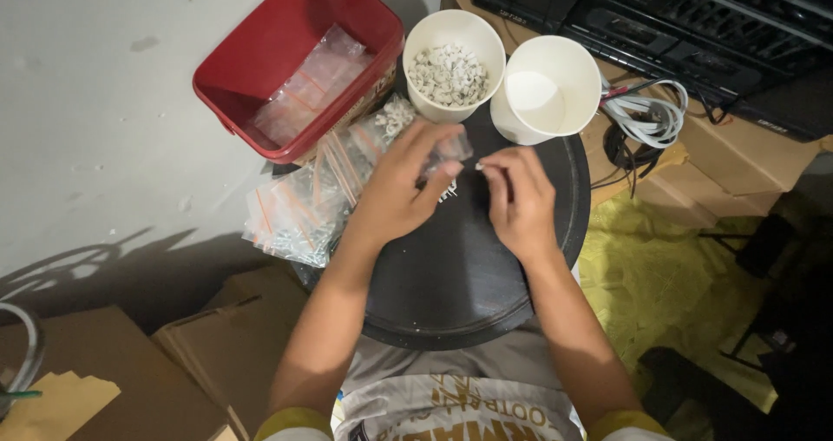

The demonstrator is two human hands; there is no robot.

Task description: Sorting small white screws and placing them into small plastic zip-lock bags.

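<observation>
Fingers of the left hand (401,185) are pinched shut on a small clear plastic zip bag (449,153), holding it up over the far part of the round black stool top (451,276). Right beside it, the right hand (519,200) has thumb and forefinger pressed together at the bag's right edge; whether something tiny sits between those fingertips cannot be told from here. Just beyond the hands, two white paper cups stand side by side, touching: the left cup (453,63) is heaped with small white plastic pieces, the right cup (548,85) shows only its white bottom. Far left, a red square plastic bucket (295,59) leans on the wall with clear bags inside. A loose pile of clear zip bags with orange strips (304,207) spills off the stool's left rim, small metal screws showing through them. Brown cardboard boxes (217,345) lie near left, a coiled grey cable (646,115) far right.
</observation>
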